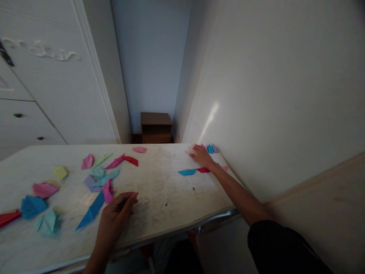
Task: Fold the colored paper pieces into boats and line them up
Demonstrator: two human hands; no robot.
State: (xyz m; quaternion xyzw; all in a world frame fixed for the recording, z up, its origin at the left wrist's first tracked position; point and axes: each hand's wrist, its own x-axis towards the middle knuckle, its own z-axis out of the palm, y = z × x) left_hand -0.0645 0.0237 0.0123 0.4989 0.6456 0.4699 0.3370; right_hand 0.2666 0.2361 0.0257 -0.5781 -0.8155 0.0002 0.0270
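apparently, the right hand (200, 155), at right of the frame's centre, lies palm down with fingers spread beside a small pink folded paper (203, 146), perhaps to settle it flat. this paper stands in line with a blue folded paper (210, 148) and a lavender folded paper (215, 148), maybe so that each remains separate. at lower centre, the left hand (118, 209) is curled (whether it pinches something, i cannot tell), near a magenta folded paper (107, 191) on the white table (159, 163).
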